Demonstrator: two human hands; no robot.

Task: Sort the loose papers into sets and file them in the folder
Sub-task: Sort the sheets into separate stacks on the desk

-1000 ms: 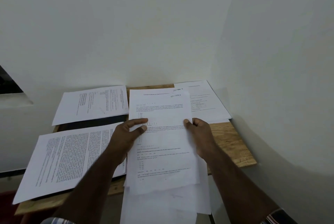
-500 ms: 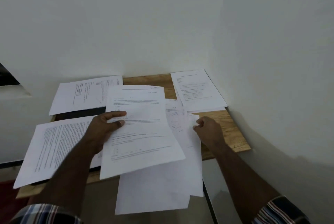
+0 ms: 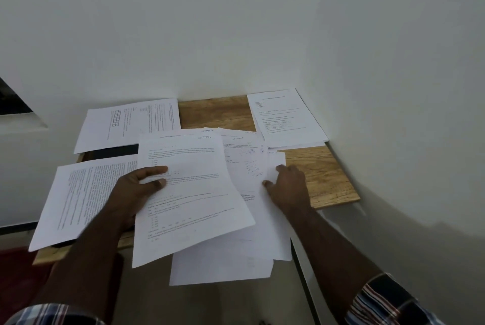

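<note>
With the left hand (image 3: 136,188) pinching the top sheet (image 3: 189,193) left of the loose stack (image 3: 252,219), pin that stack under the right hand's (image 3: 288,188) flat fingers and lift clear.

Looks like a plain study or office corner indoors. Small wooden table (image 3: 319,175) pushed into the meeting of two bare white walls (image 3: 210,23). Spread over the table, printed sheets (image 3: 284,117) of typed text. Left of the table, a dark recessed opening (image 3: 13,100).
</note>
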